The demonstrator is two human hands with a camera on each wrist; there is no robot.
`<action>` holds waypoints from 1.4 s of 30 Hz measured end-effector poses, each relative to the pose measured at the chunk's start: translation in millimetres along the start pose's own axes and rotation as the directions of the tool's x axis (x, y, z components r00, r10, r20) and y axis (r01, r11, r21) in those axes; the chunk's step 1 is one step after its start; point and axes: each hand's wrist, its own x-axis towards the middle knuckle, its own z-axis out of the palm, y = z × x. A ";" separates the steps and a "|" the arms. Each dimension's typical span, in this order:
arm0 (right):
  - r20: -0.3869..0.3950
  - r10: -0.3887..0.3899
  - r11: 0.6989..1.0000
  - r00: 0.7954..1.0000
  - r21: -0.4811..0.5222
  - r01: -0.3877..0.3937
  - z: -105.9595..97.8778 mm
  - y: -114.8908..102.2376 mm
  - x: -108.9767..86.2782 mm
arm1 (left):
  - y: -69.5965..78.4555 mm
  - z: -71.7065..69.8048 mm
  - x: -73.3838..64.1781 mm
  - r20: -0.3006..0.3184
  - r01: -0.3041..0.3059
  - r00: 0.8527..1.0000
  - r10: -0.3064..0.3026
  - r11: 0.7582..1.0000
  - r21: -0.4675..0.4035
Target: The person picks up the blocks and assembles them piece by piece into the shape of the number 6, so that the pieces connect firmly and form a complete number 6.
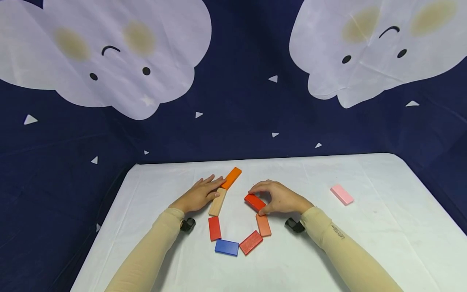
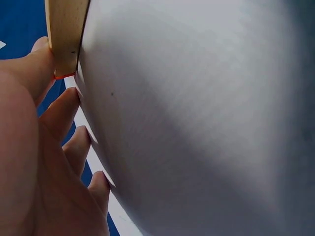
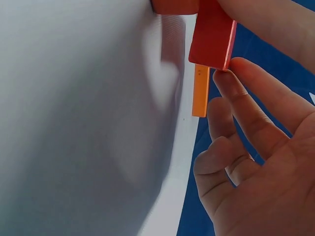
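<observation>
My right hand [image 1: 282, 197] pinches a red block [image 1: 253, 202] between thumb and fingertips at its two ends; in the right wrist view this red block [image 3: 211, 42] looks raised a little off the cloth. Just below it lies a salmon-orange block [image 1: 263, 225]. My left hand [image 1: 199, 194] lies with fingers outstretched, its fingertips touching an orange block [image 1: 233, 175] and its thumb against a plain wooden block [image 1: 217, 202]. Continuing the curve are a red block [image 1: 214, 228], a blue block [image 1: 227, 247] and another red block [image 1: 251, 242].
A pink block [image 1: 342, 194] lies apart on the right side of the white-covered table [image 1: 394, 227]. Behind the table's far edge hangs a dark blue cloth [image 1: 240, 101] printed with white clouds. Black wrist cameras [image 1: 294, 225] sit under both wrists.
</observation>
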 end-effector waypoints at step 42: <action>0.082 0.011 1.000 0.997 -0.004 -0.010 -1.6 -3.2 9.0 | 1.3 -0.6 0.2 0.001 0.009 1.000 -0.009 1.000 -0.002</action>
